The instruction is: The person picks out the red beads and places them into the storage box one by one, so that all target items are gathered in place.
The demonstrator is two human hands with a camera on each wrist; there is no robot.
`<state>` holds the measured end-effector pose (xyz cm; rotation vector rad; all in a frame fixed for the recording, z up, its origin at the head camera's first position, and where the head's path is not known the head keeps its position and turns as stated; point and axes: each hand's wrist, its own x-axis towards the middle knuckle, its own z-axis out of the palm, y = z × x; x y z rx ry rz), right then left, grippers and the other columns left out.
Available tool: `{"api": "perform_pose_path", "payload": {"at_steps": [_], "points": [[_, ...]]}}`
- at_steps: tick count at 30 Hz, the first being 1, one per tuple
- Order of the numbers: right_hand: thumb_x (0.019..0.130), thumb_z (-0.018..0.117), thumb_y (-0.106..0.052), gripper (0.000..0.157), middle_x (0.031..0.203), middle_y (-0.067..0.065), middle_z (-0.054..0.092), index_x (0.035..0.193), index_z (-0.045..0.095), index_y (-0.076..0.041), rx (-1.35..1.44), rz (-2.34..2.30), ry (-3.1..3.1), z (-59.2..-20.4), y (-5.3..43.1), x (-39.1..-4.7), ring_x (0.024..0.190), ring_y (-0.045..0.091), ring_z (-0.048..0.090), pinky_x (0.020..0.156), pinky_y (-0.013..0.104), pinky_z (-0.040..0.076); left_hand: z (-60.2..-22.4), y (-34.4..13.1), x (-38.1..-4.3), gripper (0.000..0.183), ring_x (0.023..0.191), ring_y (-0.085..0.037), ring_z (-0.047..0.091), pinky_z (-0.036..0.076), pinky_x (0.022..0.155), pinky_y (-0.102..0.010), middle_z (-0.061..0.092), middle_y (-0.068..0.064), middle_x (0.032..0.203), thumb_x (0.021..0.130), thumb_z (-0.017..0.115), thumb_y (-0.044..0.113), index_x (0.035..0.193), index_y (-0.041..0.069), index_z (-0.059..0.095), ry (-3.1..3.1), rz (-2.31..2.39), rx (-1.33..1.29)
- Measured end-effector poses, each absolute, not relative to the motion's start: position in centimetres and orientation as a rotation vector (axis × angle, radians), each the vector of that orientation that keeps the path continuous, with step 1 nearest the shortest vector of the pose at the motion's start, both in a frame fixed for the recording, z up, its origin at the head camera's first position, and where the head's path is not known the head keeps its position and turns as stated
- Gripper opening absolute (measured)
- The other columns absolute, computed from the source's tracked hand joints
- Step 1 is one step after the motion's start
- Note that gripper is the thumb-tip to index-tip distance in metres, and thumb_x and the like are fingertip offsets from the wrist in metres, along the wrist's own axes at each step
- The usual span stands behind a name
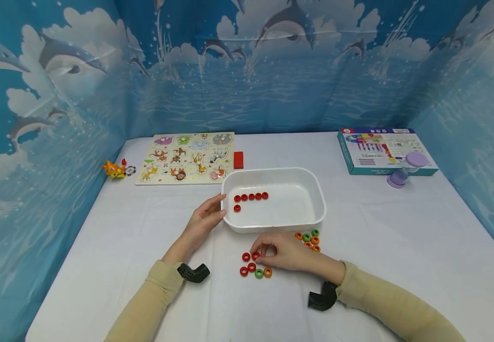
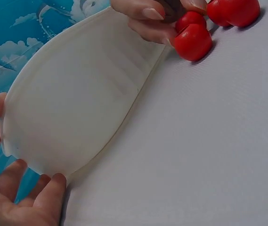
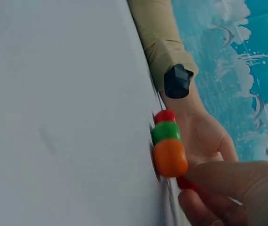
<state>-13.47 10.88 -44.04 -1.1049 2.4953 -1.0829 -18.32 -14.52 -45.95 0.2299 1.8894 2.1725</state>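
Observation:
A white tray stands in the middle of the table, with several red beads inside: a row along the back and one in front of it. My left hand touches the tray's left end, fingers spread against its outer wall in the left wrist view. In front of the tray, my right hand pinches a red bead between thumb and fingers. Close by lie more red beads, a green bead and an orange bead.
Several orange and green beads lie behind my right wrist. At the back left are an animal puzzle board, a red block and a small orange toy. A flat box and a purple-lidded container stand back right.

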Motion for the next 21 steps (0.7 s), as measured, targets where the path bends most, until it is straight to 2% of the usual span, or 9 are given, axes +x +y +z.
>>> {"api": "perform_pose_path", "payload": {"at_steps": [3, 9, 15, 21], "points": [[0.078, 0.069, -0.028, 0.016, 0.081, -0.020, 0.058, 0.094, 0.064, -0.028, -1.127, -1.046, 2.513, -42.5, 11.1, -13.4, 0.058, 0.005, 0.047, 0.050, 0.018, 0.042, -46.0, -14.5, -18.3, 0.054, 0.130, -0.015, 0.022, 0.034, 0.097, -0.025, 0.029, 0.007, 0.141, 0.080, 0.066, 0.029, 0.129, 0.019, 0.047, 1.885, 2.178, 0.227], [0.077, 0.070, -0.024, 0.020, 0.088, -0.019, 0.059, 0.096, 0.064, -0.027, -1.284, -0.979, 2.438, -37.6, 11.7, -14.7, 0.074, 0.006, 0.054, 0.054, 0.019, 0.046, -46.2, -14.6, -18.4, 0.053, 0.131, -0.015, 0.021, 0.034, 0.097, -0.025, 0.029, 0.006, 0.141, 0.081, 0.065, 0.027, 0.130, 0.017, 0.045, 1.886, 2.180, 0.234], [0.078, 0.070, -0.021, 0.021, 0.092, -0.014, 0.061, 0.098, 0.064, -0.024, -1.301, -0.990, 2.336, -33.6, 11.3, -18.9, 0.082, 0.006, 0.055, 0.061, 0.026, 0.050, -46.3, -14.6, -18.4, 0.051, 0.130, -0.015, 0.022, 0.033, 0.098, -0.026, 0.029, 0.006, 0.141, 0.082, 0.064, 0.026, 0.129, 0.018, 0.046, 1.892, 2.179, 0.242], [0.077, 0.071, -0.017, 0.022, 0.093, -0.005, 0.063, 0.097, 0.064, -0.014, -1.256, -1.053, 2.220, -32.9, 9.4, -24.0, 0.083, 0.009, 0.058, 0.065, 0.032, 0.051, -46.1, -14.6, -18.4, 0.052, 0.130, -0.015, 0.021, 0.032, 0.099, -0.029, 0.029, 0.006, 0.141, 0.082, 0.064, 0.027, 0.130, 0.018, 0.046, 1.880, 2.176, 0.241]]}}
